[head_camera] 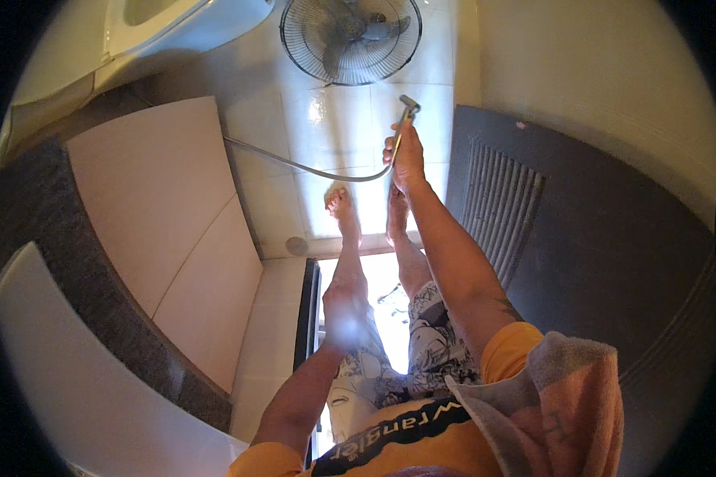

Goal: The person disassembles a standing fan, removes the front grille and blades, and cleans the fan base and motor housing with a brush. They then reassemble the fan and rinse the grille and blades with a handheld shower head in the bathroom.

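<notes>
My right hand (pixel 407 156) grips a handheld bidet sprayer (pixel 410 105) by its slim metal handle. From the handle's lower end a grey flexible hose (pixel 310 169) curves left. A faint pale streak of spray runs from the sprayer head towards an electric fan (pixel 351 39), whose round wire guard and dark blades show at the top. The fan's guard is a short way beyond the sprayer. My left arm reaches down to my bent left knee. There my left hand (pixel 344 316) is blurred by glare, and its fingers cannot be made out.
Wet, shiny floor tiles (pixel 334 128) lie under the hose, with a round floor drain (pixel 296 245) near my left foot. A dark louvred door (pixel 579 238) stands at right. White fixtures (pixel 179 30) and a pink tiled panel (pixel 167 197) are at left.
</notes>
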Demonstrator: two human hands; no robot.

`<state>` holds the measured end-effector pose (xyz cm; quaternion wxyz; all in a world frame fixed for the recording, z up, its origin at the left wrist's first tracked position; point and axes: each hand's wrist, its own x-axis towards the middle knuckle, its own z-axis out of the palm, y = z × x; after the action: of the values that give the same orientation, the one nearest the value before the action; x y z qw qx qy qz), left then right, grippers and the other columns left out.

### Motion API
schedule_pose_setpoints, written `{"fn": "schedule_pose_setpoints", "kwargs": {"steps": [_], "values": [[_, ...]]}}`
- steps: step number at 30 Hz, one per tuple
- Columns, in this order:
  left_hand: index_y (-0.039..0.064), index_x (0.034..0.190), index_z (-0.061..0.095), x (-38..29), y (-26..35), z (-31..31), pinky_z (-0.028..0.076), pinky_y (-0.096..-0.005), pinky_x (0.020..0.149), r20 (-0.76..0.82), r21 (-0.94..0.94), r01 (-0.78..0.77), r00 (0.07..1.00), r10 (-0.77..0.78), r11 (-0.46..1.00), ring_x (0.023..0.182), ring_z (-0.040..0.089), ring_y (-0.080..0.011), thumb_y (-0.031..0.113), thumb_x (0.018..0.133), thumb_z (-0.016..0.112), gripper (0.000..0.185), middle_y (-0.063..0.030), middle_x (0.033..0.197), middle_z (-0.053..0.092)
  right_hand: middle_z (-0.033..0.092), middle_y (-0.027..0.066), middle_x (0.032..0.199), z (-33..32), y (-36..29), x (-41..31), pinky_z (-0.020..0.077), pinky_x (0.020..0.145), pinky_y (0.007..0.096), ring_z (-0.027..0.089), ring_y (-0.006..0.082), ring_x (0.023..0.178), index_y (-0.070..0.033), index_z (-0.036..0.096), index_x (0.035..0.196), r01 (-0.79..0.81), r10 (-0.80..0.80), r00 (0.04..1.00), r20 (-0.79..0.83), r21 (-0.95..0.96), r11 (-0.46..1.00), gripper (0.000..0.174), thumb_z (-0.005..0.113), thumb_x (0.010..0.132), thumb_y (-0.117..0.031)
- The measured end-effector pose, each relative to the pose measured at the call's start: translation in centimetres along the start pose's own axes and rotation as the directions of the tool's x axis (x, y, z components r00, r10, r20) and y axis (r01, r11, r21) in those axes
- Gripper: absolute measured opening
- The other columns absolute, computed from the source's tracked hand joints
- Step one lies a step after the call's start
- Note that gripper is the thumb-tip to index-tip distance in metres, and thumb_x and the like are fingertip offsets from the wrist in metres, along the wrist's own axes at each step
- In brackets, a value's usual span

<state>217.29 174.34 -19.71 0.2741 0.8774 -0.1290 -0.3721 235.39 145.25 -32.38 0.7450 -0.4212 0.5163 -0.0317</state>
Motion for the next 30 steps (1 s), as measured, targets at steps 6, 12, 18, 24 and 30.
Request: {"fn": "schedule_pose_setpoints", "kwargs": {"steps": [6, 12, 18, 24, 30], "values": [[-0.003, 0.129, 0.060, 8.7, 3.0, -5.5, 0.044, -0.0484, 0.106, -0.013, -0.102, 0.282, 0.959, -0.285, 0.954, 0.119, 0.060, -0.0415, 0.022, 0.096, 0.063, 0.042, -0.0250, 0.125, 0.063, 0.054, 0.0005, 0.065, 4.7, -4.5, -4.5, 0.0396, 0.044, 0.0266, 0.049, 0.0093, 0.050, -0.009, 0.055, 0.105, 0.150, -0.125, 0.987, 0.098, -0.317, 0.936, 0.033, 0.050, 0.107, -0.041], [-0.002, 0.130, 0.061, 30.1, 4.9, -15.1, 0.051, -0.0333, 0.088, -0.194, -0.810, 0.019, 0.935, -0.298, 0.587, 0.102, 0.067, -0.0262, 0.028, 0.103, 0.052, 0.041, -0.0170, 0.114, 0.070, 0.061, 0.0097, 0.070, 5.8, -4.6, -10.7, 0.0499, 0.057, 0.0365, 0.062, 0.0169, 0.061, -0.006, 0.058, 0.109, 0.233, -0.131, 0.963, 0.235, -0.488, 0.841, 0.032, 0.055, 0.105, -0.038], [0.005, 0.139, 0.055, 46.0, 6.2, -19.2, 0.051, -0.0407, 0.093, 0.211, -0.462, 0.174, 0.974, -0.082, 0.869, 0.110, 0.064, -0.0298, 0.030, 0.104, 0.048, 0.044, -0.0142, 0.137, 0.060, 0.063, 0.0190, 0.089, 6.7, -3.3, -15.6, 0.0515, 0.072, 0.0412, 0.066, 0.0274, 0.080, 0.001, 0.056, 0.118, 0.492, -0.305, 0.870, 0.388, -0.637, 0.593, 0.035, 0.059, 0.103, -0.030], [0.003, 0.138, 0.057, 50.8, 7.1, -15.9, 0.055, -0.0355, 0.080, 0.405, -0.578, 0.338, 0.909, -0.098, 0.743, 0.097, 0.067, -0.0250, 0.017, 0.101, 0.051, 0.040, -0.0146, 0.118, 0.070, 0.067, 0.0214, 0.100, 5.7, -6.1, -16.4, 0.0545, 0.081, 0.0403, 0.069, 0.0308, 0.091, 0.003, 0.057, 0.122, 0.401, -0.188, 0.893, 0.410, -0.533, 0.745, 0.034, 0.062, 0.101, -0.023], [-0.002, 0.116, 0.068, 52.9, 7.8, -17.7, 0.055, -0.0315, 0.068, 0.223, -0.593, 0.294, 0.955, -0.197, 0.750, 0.079, 0.068, -0.0172, 0.023, 0.097, 0.066, 0.031, -0.0101, 0.095, 0.072, 0.070, 0.0217, 0.097, 6.7, -8.3, -13.2, 0.0549, 0.076, 0.0416, 0.071, 0.0344, 0.088, -0.002, 0.059, 0.124, 0.279, -0.167, 0.955, 0.247, -0.541, 0.794, 0.031, 0.064, 0.099, -0.020]]}}
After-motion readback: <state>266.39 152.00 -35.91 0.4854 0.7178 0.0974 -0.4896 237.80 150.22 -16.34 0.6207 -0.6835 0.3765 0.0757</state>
